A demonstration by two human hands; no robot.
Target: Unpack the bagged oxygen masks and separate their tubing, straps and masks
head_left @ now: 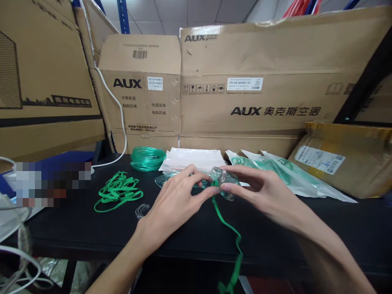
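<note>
AUX-printed cardboard boxes (254, 102), left hand (176, 196), right hand (260, 190) gripping clear mask (225, 179)

I read "AUX" in bold black on the smaller cardboard box (141, 122), with "分拣标签 粘贴区域" and "快递面单 粘贴区域" printed below it. The long carton (275, 134) beside it carries "AUX 奥克斯空调" on its face and "AUX" again on its top flap. The shipping label (320, 160) on the padded parcel (367, 171) is too small for me to read.
</note>
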